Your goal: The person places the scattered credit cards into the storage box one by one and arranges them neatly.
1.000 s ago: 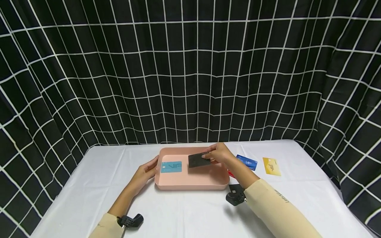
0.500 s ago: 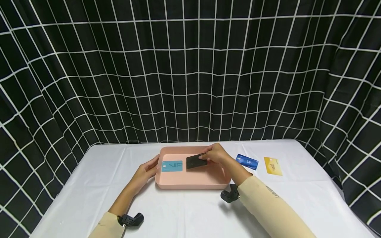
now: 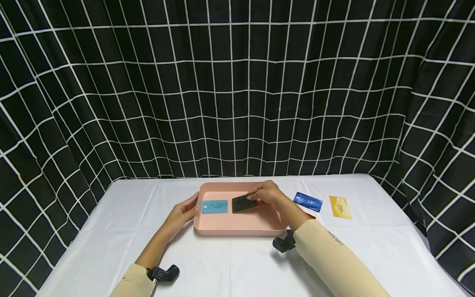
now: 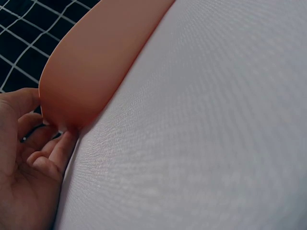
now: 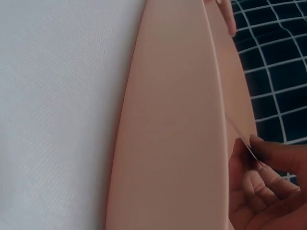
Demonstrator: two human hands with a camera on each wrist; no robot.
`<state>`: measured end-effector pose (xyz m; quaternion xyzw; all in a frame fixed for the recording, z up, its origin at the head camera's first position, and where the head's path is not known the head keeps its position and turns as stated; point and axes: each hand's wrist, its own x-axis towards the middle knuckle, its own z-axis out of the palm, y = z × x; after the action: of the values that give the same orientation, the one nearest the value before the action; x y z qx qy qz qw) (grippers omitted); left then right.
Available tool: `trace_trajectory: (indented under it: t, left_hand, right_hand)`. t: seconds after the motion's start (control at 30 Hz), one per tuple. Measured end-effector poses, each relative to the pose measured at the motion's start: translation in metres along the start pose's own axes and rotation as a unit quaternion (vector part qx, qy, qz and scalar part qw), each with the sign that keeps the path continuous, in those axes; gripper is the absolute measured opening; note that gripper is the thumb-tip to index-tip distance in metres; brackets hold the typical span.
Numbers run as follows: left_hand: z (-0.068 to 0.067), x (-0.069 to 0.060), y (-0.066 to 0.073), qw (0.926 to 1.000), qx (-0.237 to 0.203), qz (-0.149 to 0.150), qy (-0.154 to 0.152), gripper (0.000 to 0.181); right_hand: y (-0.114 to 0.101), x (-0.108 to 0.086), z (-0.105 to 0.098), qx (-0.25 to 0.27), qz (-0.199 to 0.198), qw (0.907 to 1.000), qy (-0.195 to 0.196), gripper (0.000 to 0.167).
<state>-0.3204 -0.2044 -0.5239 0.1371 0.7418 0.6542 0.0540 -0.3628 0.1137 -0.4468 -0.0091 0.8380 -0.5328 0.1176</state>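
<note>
A shallow pink tray (image 3: 237, 232) lies on the white table. My left hand (image 3: 182, 214) holds its left end; in the left wrist view that hand's fingers (image 4: 64, 148) bend against the tray's outer wall and lower edge. Between thumb and fingers my right hand (image 3: 268, 193) pinches a black card (image 3: 243, 203) over the tray floor, tilted. Whether its lower edge touches the floor, I cannot tell. In the right wrist view the right hand (image 5: 268, 182) shows behind the tray's wall, with the card seen edge-on. A light blue VIP card (image 3: 214, 207) lies flat in the tray's left part.
Right of the tray lie a dark blue VIP card (image 3: 308, 202) and a yellow card (image 3: 340, 207). Part of a red card (image 3: 311, 215) shows beside my right forearm, which hides the rest. A black curtain (image 3: 237, 103) with white grid lines hangs behind the table.
My right hand has moved slightly left and lower with the black card, which now leans more. Most of this came in the first half second. The left hand stays at the tray.
</note>
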Motion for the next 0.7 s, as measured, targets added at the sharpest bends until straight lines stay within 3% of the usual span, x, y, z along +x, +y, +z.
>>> trace_trajectory:
  t: [0.27, 0.7]
  left_hand:
    - [0.0007, -0.0008, -0.0004, 1.0, -0.002, 0.002, -0.001, 0.059]
    - [-0.0006, -0.0004, 0.0013, 1.0, 0.001, 0.005, 0.0, 0.059]
  right_hand:
    - [0.0008, 0.0024, 0.0037, -0.025, 0.01, 0.9994, 0.022, 0.028]
    - [-0.0014, 0.0028, 0.0064, -0.004, 0.02, 0.9996, 0.018, 0.022]
